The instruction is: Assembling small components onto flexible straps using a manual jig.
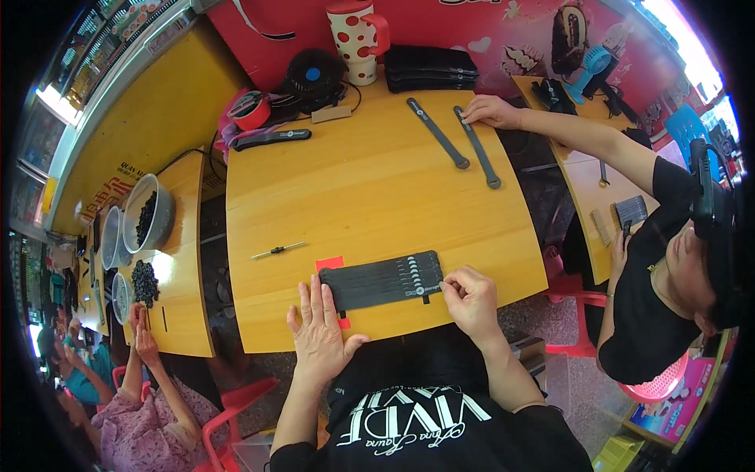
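Observation:
Several flat black strips with rounded ends lie side by side on the wooden table in front of me, white marks lined up near their right ends. My left hand rests open, its fingertips on the strips' left ends, beside red tape. At the right ends, my right hand is closed in a pinch against the edge of the row. Whatever sits between its fingertips is hidden. A thin metal rod with a black middle lies beyond the strips, to the left.
A co-worker's hand reaches in from the right onto a loose black strip; another strip lies beside it. At the back stand a spotted tumbler, a black fan and stacked black pouches. Plastic tubs occupy the left table.

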Motion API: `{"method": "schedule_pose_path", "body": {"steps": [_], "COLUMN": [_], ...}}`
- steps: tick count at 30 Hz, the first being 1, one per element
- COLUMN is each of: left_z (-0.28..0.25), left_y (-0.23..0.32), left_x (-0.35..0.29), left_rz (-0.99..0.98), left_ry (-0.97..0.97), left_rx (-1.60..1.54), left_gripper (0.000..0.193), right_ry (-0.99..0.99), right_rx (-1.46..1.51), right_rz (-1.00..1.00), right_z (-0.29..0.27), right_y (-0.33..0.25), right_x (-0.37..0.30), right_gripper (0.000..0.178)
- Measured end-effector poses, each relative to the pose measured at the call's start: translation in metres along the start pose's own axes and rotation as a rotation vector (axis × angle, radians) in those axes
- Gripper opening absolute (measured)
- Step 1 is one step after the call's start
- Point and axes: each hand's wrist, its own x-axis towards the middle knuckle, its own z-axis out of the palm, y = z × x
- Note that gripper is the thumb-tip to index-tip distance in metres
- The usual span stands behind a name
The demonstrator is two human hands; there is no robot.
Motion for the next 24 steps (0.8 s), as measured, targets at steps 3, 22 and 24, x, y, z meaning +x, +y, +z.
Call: {"method": "schedule_pose_path", "body": {"steps": [3,22,24], "left_z": [-0.0019,0.0045,0.0075], "left_y": [-0.0017,-0.0042,-0.0082], "left_x": [0.0022,-0.0015,-0.0049], "left_rz": [0.019,0.002,-0.012], "left_ry": [-0.016,0.097,0.155], "left_rx": [-0.012,-0.051,-0.139], "left_gripper": [0.116,0.103,0.099], "right_ry": [0.048,0.056,0.045], "right_rx": [-0.102,-0.046,-0.024], "right_rz": [-0.096,-0.092,-0.078], "right_z": [0.0015,-0.0003,0.0001], "right_y": [0.0039,0.0066,0.0087], "right_x": [0.0014,-0.0006,-0.0016], "right_gripper": [0.007,0.006,0.006]}}
